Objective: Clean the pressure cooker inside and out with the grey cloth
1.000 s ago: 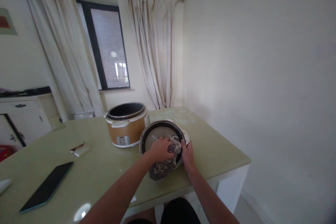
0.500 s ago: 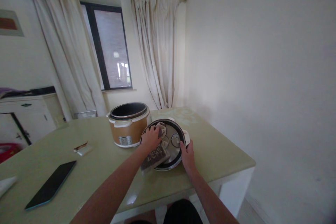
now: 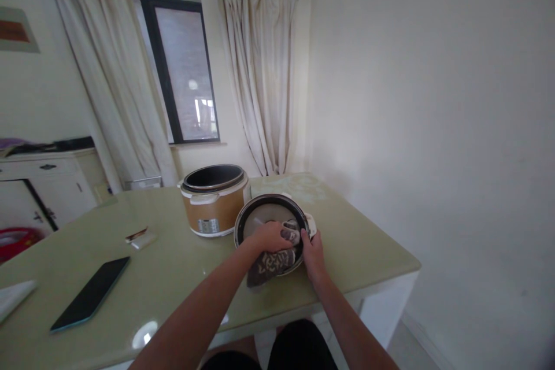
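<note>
My left hand point(image 3: 271, 237) is closed on a brown-and-white patterned cloth point(image 3: 271, 266), pressed against the inner face of a round cooker lid point(image 3: 264, 217). The cloth's loose end hangs over the lid's lower rim. My right hand point(image 3: 313, 248) grips the lid's right edge beside its white tab, thumb on the inside. The lid stands tilted on the table with its metal underside facing me. Just behind and left of it is the gold-and-white rice cooker body point(image 3: 217, 208), with its top uncovered and the dark inside showing.
A dark tablet-like slab point(image 3: 91, 295) lies on the pale green table point(image 3: 173, 272) at left. Beyond it are a small brown-and-white packet point(image 3: 141, 237) and a white object point(image 3: 15, 298) at the left edge. A wall point(image 3: 425, 127) rises on the right.
My left hand has slid the cloth from the lid's left part across to the right and slightly down. My right hand keeps its hold on the rim.
</note>
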### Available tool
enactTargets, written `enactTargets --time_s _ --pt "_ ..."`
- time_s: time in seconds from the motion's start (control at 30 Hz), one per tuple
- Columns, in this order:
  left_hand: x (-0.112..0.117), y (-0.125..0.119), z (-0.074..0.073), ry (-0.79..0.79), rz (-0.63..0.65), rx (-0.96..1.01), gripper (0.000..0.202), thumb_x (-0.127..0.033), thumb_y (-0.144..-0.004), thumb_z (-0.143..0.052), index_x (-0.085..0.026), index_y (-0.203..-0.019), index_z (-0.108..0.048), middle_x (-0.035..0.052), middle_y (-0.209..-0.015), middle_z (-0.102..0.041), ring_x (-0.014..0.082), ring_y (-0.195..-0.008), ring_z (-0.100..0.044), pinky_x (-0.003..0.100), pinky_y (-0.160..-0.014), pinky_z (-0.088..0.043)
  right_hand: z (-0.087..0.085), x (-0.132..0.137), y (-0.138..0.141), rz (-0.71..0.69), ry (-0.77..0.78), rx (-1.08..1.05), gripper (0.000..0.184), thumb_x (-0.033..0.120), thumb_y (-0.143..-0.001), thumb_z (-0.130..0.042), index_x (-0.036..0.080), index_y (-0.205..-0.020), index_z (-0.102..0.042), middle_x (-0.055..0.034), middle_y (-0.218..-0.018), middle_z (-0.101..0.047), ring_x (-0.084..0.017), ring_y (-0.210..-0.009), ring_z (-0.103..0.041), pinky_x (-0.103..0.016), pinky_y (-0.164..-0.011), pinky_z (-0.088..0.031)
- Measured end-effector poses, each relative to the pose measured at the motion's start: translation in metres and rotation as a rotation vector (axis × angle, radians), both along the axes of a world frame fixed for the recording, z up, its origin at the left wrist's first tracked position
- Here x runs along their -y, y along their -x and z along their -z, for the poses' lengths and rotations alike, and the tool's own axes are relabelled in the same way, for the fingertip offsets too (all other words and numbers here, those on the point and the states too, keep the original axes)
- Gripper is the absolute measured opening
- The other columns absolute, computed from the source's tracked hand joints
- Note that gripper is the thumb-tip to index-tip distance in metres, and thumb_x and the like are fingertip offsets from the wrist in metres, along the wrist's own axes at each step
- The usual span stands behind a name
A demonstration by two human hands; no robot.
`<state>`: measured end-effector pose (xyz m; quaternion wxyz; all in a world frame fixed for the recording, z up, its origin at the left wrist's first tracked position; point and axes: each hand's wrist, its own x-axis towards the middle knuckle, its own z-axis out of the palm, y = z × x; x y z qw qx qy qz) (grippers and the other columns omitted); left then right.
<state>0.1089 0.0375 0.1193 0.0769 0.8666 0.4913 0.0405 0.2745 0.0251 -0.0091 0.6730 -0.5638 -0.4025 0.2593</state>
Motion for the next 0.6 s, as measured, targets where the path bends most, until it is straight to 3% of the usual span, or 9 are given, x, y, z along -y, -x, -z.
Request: enactTargets --time_s 0.07,0.23,0.33,0.4,0.5,0.6 --pt "-0.003 0.009 -0.001 0.042 -0.001 -0.046 0.050 -0.056 -0.079 -0.073 -0.017 -0.110 -0.079 0.0167 -0.121 -0.079 0.0335 -0.106 -0.076 0.040 -0.088 -0.060 -0.002 0.001 0.002 -0.023 -0.011 0.004 0.044 0.058 -0.085 -0.065 0.023 -0.111 -0.066 -0.0099 -0.105 -0.078 -0.030 -0.102 -0.071 -0.039 -0.089 -0.053" --pt "-0.022 0.037 -0.011 0.128 -0.013 -0.138 0.044 -0.039 -0.069 -0.085 -0.024 -0.110 -0.079 0.0054 -0.113 -0.082 0.0276 -0.104 -0.076 0.033 -0.091 -0.059 -0.005 0.002 0.008 -0.061 -0.030 0.020 0.048 0.055 -0.080 -0.069 0.023 -0.115 -0.064 -0.0097 -0.105 -0.078 -0.030 -0.101 -0.071 -0.038 -0.088 -0.053" --pt "-0.034 0.058 -0.016 0.057 -0.111 -0.128 0.047 -0.035 -0.076 -0.081 -0.027 -0.123 -0.074 0.0065 -0.127 -0.078 0.0280 -0.119 -0.072 0.034 -0.100 -0.056 -0.006 0.002 0.012 -0.049 -0.029 0.027 0.053 0.054 -0.080 -0.069 0.021 -0.121 -0.061 -0.0101 -0.102 -0.079 -0.031 -0.097 -0.072 -0.039 -0.084 -0.053" --pt "-0.038 0.064 -0.017 -0.035 -0.213 -0.097 0.046 -0.036 -0.089 -0.068 -0.024 -0.133 -0.068 0.0128 -0.136 -0.072 0.0305 -0.126 -0.069 0.039 -0.103 -0.055 -0.008 0.004 0.015 -0.039 -0.029 0.052 0.052 0.053 -0.080 -0.069 0.021 -0.121 -0.060 -0.0091 -0.098 -0.078 -0.030 -0.090 -0.072 -0.038 -0.080 -0.053" --pt "-0.038 0.052 -0.011 -0.177 -0.361 -0.025 0.047 -0.038 -0.103 -0.047 -0.018 -0.145 -0.056 0.0207 -0.143 -0.064 0.0337 -0.133 -0.063 0.046 -0.103 -0.054 -0.010 0.008 0.018 -0.043 -0.019 0.100 0.050 0.053 -0.083 -0.068 0.022 -0.121 -0.060 -0.0062 -0.089 -0.077 -0.029 -0.079 -0.071 -0.037 -0.072 -0.052" --pt "-0.033 0.020 -0.002 -0.302 -0.439 0.111 0.043 -0.041 -0.104 -0.045 -0.020 -0.139 -0.059 0.0178 -0.142 -0.064 0.0313 -0.133 -0.060 0.042 -0.102 -0.054 -0.010 0.011 0.017 -0.092 -0.016 0.114 0.049 0.053 -0.085 -0.068 0.023 -0.123 -0.060 -0.0050 -0.088 -0.078 -0.028 -0.075 -0.071 -0.036 -0.069 -0.051"
